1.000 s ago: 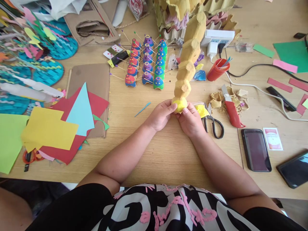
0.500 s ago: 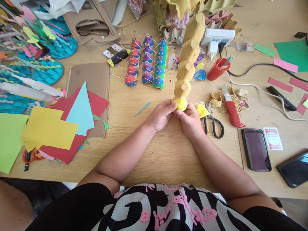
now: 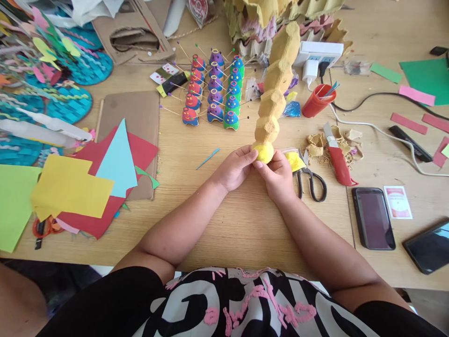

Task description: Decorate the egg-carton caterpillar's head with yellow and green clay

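1. Wooden table (image 3: 224, 234) is serving as the bench; a red row (image 3: 195, 89), purple row (image 3: 215, 84) and green row (image 3: 234, 89) of painted bumps are standing beyond the hands, left of centre.
2. Main part: tan egg-carton strip (image 3: 272, 103) is running from the hands toward the stacked cartons (image 3: 242, 18). Far end is apparently tilting up; can't tell how steeply.
3. Left hand (image 3: 233, 171) is gripping the near end from the left, thumb pressing on the bright yellow end bump (image 3: 263, 153).
4. Right hand (image 3: 278, 175) is closing on the same bump from the right, thumb at its lower edge. Other fingers are mostly hiding underneath.
5. My read: thumbs are working the yellow layer onto the bump. Light, even strokes from crown to edge should be giving the best finish; hard pressing could be denting the carton.
6. Strip is overhanging a lot, so the left hand should be steadying while the right is smoothing.
7. Yellow lump (image 3: 295, 161) is lying near the right hand, by the black-handled scissors (image 3: 314, 185): handy for patching thin spots.
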The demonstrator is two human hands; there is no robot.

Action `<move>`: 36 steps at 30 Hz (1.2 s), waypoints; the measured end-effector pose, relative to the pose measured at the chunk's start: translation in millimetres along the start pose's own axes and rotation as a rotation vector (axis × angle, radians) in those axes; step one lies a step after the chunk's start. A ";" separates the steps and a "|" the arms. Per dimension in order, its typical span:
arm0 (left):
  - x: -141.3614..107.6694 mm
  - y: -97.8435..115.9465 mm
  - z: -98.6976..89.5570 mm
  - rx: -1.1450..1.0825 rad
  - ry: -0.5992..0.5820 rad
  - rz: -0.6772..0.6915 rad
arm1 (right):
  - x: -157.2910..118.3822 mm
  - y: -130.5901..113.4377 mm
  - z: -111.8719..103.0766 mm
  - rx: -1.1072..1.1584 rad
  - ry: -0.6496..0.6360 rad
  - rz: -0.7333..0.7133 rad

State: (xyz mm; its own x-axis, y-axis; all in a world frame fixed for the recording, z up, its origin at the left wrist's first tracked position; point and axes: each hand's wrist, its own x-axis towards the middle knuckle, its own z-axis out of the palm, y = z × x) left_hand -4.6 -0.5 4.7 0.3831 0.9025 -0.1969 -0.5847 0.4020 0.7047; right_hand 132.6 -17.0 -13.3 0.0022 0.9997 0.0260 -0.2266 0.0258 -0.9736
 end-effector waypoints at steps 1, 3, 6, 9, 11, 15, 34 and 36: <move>0.0 -0.1 0.2 0.007 -0.011 0.006 | 0.0 0.2 -0.1 -0.003 0.001 0.002; 0.0 -0.2 0.1 0.015 -0.032 0.020 | 0.0 0.2 -0.4 0.011 -0.006 0.010; -0.2 0.3 -1.4 0.002 -0.043 0.027 | -0.3 -1.3 -0.7 0.050 -0.032 0.010; -0.5 1.1 -3.8 -0.021 -0.032 0.020 | -1.6 -4.5 0.7 0.060 -0.041 0.011; -0.7 1.4 -5.2 -0.029 -0.020 0.014 | -2.3 -6.3 1.8 0.052 -0.030 0.019; -0.9 1.0 -6.8 -0.047 -0.017 0.012 | -1.8 -6.7 1.0 0.064 -0.032 0.044; -0.6 3.1 -5.1 -0.065 0.091 -0.049 | 3.5 -8.1 -2.6 0.254 -0.126 0.138; -0.7 2.8 -4.9 -0.060 0.080 -0.036 | 3.0 -7.9 -2.6 0.258 -0.134 0.136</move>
State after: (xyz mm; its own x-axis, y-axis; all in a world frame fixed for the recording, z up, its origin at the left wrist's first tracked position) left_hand -10.0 0.8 3.5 0.3477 0.8957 -0.2773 -0.6139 0.4410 0.6547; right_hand 136.9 -14.2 -6.2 -0.1696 0.9840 -0.0542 -0.4553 -0.1270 -0.8812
